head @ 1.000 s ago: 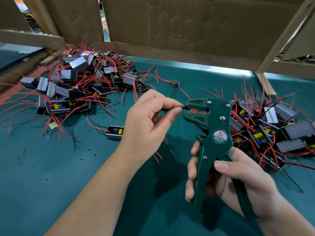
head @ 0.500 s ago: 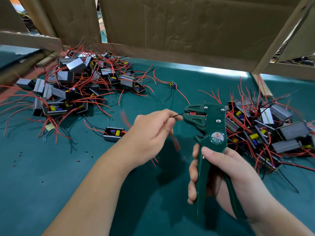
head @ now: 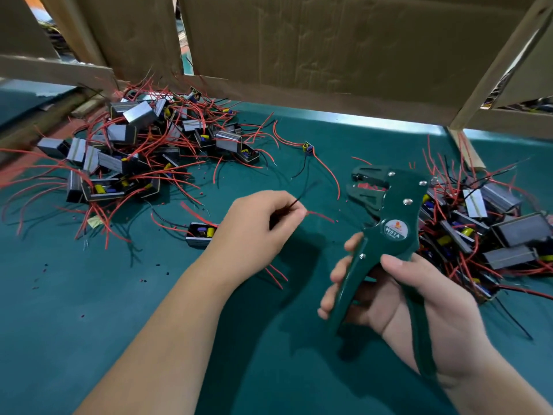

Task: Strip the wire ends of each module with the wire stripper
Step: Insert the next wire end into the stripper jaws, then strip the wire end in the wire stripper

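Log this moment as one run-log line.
left hand pinches black wire | right hand grips wire stripper | wire apart from stripper head

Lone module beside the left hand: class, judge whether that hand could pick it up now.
Likely not yet: the left hand is busy pinching a black wire, though the module lies right beside it.

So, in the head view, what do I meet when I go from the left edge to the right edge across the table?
Left pile of modules → single module → left hand, pinching a black wire → wire stripper → right pile of modules.
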Motion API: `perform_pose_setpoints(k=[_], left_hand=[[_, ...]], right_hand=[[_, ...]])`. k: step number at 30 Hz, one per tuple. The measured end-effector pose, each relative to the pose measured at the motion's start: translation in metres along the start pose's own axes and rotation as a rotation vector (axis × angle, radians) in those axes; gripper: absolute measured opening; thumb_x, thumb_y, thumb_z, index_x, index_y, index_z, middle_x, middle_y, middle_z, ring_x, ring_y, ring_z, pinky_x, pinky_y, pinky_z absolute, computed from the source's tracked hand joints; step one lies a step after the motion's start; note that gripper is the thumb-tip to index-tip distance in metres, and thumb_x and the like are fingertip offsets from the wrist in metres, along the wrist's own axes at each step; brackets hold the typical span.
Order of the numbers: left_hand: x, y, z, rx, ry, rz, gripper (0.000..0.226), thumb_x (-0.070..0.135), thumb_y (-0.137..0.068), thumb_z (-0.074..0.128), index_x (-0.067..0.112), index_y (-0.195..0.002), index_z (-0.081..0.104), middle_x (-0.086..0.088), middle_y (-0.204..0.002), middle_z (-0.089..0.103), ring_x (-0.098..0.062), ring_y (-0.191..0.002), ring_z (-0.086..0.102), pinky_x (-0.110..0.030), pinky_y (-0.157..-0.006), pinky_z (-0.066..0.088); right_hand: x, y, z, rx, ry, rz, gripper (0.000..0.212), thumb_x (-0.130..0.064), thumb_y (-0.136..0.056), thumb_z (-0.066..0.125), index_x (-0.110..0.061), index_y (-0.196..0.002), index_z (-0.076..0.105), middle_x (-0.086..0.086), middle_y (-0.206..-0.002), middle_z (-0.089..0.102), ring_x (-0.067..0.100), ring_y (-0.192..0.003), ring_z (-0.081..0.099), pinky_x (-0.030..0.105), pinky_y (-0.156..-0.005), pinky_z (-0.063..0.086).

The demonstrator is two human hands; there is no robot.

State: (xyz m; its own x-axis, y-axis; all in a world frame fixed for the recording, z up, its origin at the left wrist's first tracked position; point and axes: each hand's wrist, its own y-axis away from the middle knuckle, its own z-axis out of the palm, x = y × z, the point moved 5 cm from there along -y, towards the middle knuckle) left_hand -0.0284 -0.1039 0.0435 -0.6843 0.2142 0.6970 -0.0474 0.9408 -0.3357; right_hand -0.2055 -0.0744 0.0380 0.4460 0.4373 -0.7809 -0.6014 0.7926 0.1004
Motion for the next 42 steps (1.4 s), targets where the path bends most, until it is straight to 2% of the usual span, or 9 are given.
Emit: perform_pose_setpoints(k=[4, 13, 16, 18, 21, 25, 28, 31, 42], left_hand=[[-0.003, -0.003, -0.007, 0.198, 0.447, -0.161, 0.016, 0.021, -0.084, 0.072, 0.025, -0.069, 0.07, 0.013, -0.056, 0.056, -0.002, -0.052, 0.043, -0.014, -0.052, 0.035], [0.019, 0.001, -0.011, 0.24, 0.882, -0.188, 0.003, 0.018, -0.069, 0.073, 0.017, -0.071, 0.075, 0.005, -0.064, 0.068, -0.004, -0.061, 0.052, -0.008, -0.063, 0.043], [0.026, 0.004, -0.006, 0.199, 0.891, -0.169, 0.006, 0.024, -0.064, 0.075, 0.021, -0.069, 0.077, -0.006, -0.064, 0.06, -0.013, -0.06, 0.046, -0.008, -0.057, 0.039], [0.029, 0.004, -0.006, 0.174, 0.872, -0.143, 0.005, 0.025, -0.068, 0.079, 0.027, -0.073, 0.078, -0.009, -0.067, 0.055, -0.015, -0.06, 0.041, -0.016, -0.056, 0.035], [0.029, 0.004, -0.007, 0.143, 0.829, -0.109, 0.009, 0.024, -0.073, 0.075, 0.031, -0.077, 0.078, -0.014, -0.077, 0.049, -0.021, -0.067, 0.036, -0.026, -0.062, 0.031], [0.033, 0.005, -0.008, 0.144, 0.882, -0.051, 0.003, 0.019, -0.074, 0.072, 0.016, -0.075, 0.072, 0.012, -0.053, 0.058, 0.004, -0.039, 0.039, -0.005, -0.044, 0.031], [0.035, 0.006, -0.01, 0.17, 0.88, -0.044, 0.008, 0.021, -0.073, 0.066, 0.014, -0.076, 0.068, 0.015, -0.053, 0.061, 0.006, -0.04, 0.045, -0.002, -0.046, 0.034], [0.033, 0.006, -0.01, 0.186, 0.858, -0.069, 0.006, 0.021, -0.075, 0.074, 0.019, -0.07, 0.072, 0.006, -0.058, 0.06, 0.003, -0.045, 0.038, -0.006, -0.045, 0.031], [0.032, 0.005, -0.009, 0.171, 0.772, -0.066, 0.012, 0.02, -0.078, 0.069, 0.03, -0.073, 0.075, -0.012, -0.066, 0.052, -0.018, -0.055, 0.031, -0.017, -0.044, 0.023]], right_hand=[[-0.001, -0.001, -0.005, 0.045, -0.05, -0.02, 0.065, -0.027, -0.051, 0.087, -0.002, -0.106, 0.063, 0.031, -0.091, 0.061, 0.045, -0.072, 0.062, 0.058, -0.068, 0.052], [0.008, 0.001, 0.005, -0.087, -0.094, 0.109, 0.058, -0.022, -0.055, 0.086, 0.0, -0.105, 0.064, 0.034, -0.091, 0.06, 0.046, -0.07, 0.061, 0.058, -0.068, 0.05], [0.007, -0.006, 0.002, -0.058, 0.007, 0.14, 0.017, 0.003, -0.077, 0.071, 0.015, -0.067, 0.064, 0.014, -0.067, 0.068, 0.026, -0.055, 0.066, 0.028, -0.059, 0.054], [0.002, -0.005, -0.01, 0.092, -0.022, 0.115, 0.063, 0.026, -0.088, 0.034, 0.002, -0.036, 0.06, 0.001, -0.048, 0.064, 0.006, -0.043, 0.062, 0.01, -0.049, 0.046], [0.003, -0.014, 0.002, -0.091, -0.32, 0.135, 0.038, 0.022, -0.079, 0.037, 0.007, -0.092, 0.069, 0.024, -0.083, 0.07, 0.031, -0.077, 0.071, 0.032, -0.072, 0.057], [0.01, 0.0, 0.011, -0.245, -0.507, 0.222, 0.055, 0.029, -0.082, 0.009, 0.018, -0.118, 0.049, 0.039, -0.109, 0.057, 0.049, -0.101, 0.06, 0.049, -0.092, 0.048], [0.004, 0.003, 0.009, -0.184, -0.297, 0.164, 0.03, 0.017, -0.092, 0.034, 0.017, -0.12, 0.043, 0.042, -0.105, 0.053, 0.053, -0.094, 0.058, 0.054, -0.082, 0.049], [0.009, 0.006, 0.003, -0.189, -0.015, 0.086, 0.037, -0.015, -0.082, 0.071, 0.0, -0.112, 0.056, 0.03, -0.093, 0.06, 0.046, -0.08, 0.062, 0.048, -0.072, 0.05], [0.007, 0.008, 0.006, -0.115, 0.11, 0.082, 0.04, -0.029, -0.072, 0.08, -0.007, -0.1, 0.062, 0.026, -0.079, 0.061, 0.044, -0.066, 0.062, 0.05, -0.064, 0.051]])
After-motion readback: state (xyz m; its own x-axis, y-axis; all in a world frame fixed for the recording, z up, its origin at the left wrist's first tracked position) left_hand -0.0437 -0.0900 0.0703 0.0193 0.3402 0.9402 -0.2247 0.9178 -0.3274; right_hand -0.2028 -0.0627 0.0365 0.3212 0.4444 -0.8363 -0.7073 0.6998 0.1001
